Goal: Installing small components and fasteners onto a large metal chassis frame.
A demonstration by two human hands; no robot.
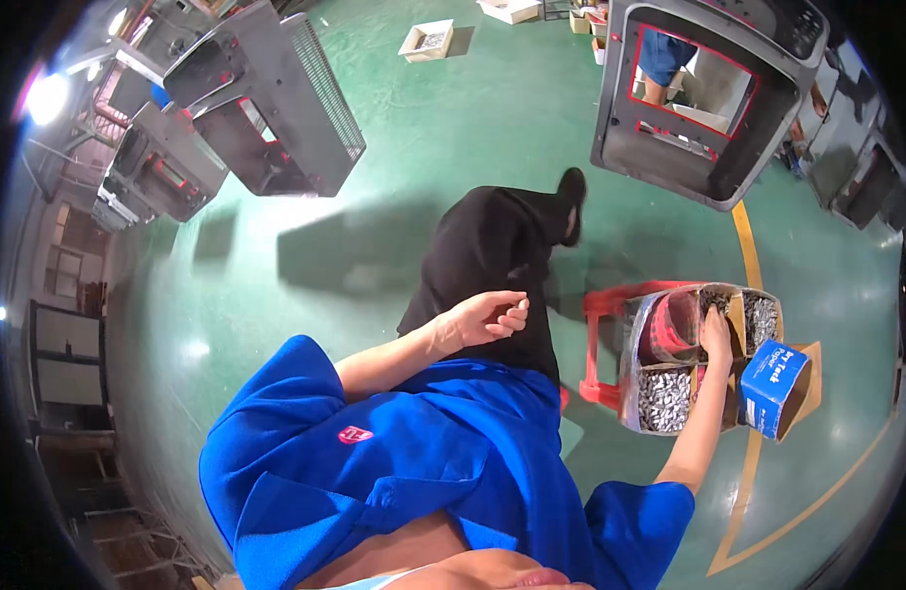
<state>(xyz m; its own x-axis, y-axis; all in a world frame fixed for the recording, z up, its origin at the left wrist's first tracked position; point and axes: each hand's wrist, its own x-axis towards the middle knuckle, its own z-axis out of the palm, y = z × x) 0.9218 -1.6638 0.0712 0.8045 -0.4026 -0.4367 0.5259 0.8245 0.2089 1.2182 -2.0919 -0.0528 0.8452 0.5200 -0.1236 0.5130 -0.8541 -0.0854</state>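
A partitioned box of screws (664, 398) is propped on a red stool (598, 344), kept within arm's reach. The right hand (715, 329) is dipped into an upper compartment (fingers hidden, grip cannot be told). The left hand (490, 317) is held loosely curled, empty, above the thigh.

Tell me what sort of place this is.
Most likely a factory assembly floor. Grey machine housings stand on a green painted floor with yellow lines, and the right hand reaches into a divided box of small metal fasteners on a red stool.
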